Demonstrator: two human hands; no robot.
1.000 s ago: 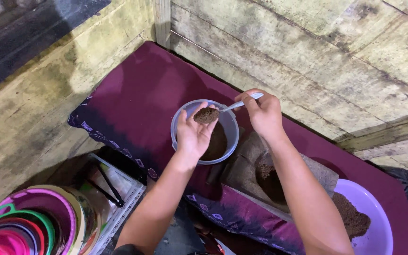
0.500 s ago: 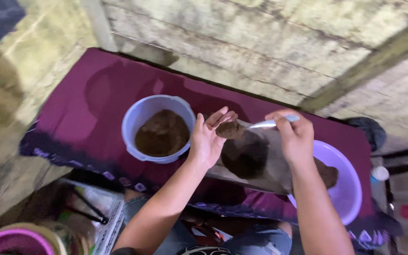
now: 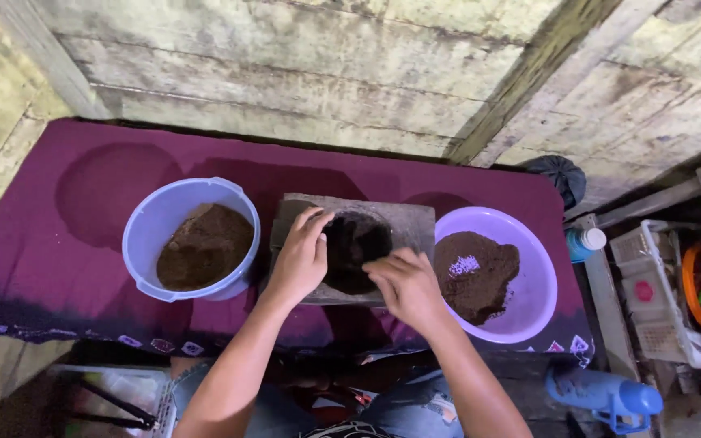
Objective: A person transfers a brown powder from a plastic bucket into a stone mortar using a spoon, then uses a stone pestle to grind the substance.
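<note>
The stone mortar (image 3: pixel 399 223) sits on the bench (image 3: pixel 83 186) between two tubs. Left hand (image 3: pixel 300 258) rests loosely open on its left rim. Right hand (image 3: pixel 406 285) hovers at its front edge, fingers curled; contents cannot be determined.

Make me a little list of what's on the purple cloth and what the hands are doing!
cloth: purple, laid over the table
block: grey stone block in the middle, with a dark hollow
left hand: resting on the block's left edge
right hand: at the hollow's front rim; grip unclear
bucket: blue, left of block, brown powder inside
bowl: lilac, right of block, brown powder inside
</note>
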